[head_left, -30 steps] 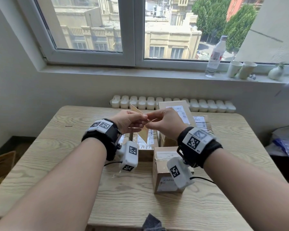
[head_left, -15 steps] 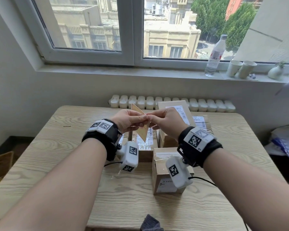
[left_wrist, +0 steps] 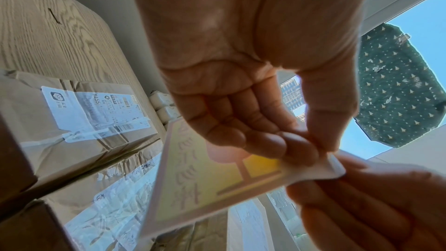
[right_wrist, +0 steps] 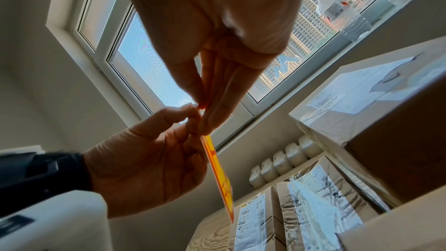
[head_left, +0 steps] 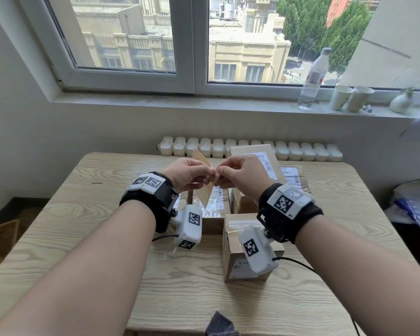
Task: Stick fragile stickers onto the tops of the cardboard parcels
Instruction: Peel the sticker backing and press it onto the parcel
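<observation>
A yellow fragile sticker on its backing hangs in the air above the parcels. My left hand pinches it near one corner. My right hand pinches that same corner, where the white backing curls away. Below lie several cardboard parcels: a small one nearest me, a taped one under the sticker, and a taller one behind with a white label.
The wooden table stands against a wall with a radiator behind it. A water bottle, two paper cups and a small vase stand on the windowsill. A dark cloth lies at the table's near edge.
Both hands stay at the same height above the parcels. The fingertips have drawn closer together at the sticker's corner, and the sticker has tilted slightly.
</observation>
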Available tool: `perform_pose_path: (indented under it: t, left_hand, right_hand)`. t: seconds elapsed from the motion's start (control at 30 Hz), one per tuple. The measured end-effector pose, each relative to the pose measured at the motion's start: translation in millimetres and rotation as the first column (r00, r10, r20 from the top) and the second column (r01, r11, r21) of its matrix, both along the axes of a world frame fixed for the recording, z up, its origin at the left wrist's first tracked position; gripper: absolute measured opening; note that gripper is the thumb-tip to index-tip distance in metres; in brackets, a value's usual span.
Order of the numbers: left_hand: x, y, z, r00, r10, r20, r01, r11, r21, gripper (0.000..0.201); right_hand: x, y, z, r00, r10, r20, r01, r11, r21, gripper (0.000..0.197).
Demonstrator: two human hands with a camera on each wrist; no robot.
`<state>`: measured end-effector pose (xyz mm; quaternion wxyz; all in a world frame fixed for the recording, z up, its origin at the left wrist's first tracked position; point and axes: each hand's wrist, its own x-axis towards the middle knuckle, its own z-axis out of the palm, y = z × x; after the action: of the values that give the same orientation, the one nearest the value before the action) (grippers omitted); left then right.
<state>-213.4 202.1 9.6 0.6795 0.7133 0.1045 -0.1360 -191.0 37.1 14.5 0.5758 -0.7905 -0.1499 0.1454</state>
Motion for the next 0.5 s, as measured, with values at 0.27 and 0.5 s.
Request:
perform_pose_path:
  t: [0.27, 0.5]
  left_hand:
    - [-1.9, 1.6, -4.0, 0.996, 0.082, -0.030, -0.085, 0.993, -0.085, 0.030]
    - [-2.6, 3.5, -3.9, 0.992, 0.126, -0.013, -0.126, 0.977, -0.173, 0.019]
  right_hand:
    - [1.5, -1.8, -4.0, 0.993, -0.051, -0.106, 0.056, 0.998, 0.042, 0.016]
    - [0.6, 0.5, -11.0, 0.989, 0.032, 0.147, -0.008, 0.987, -0.163, 0.032]
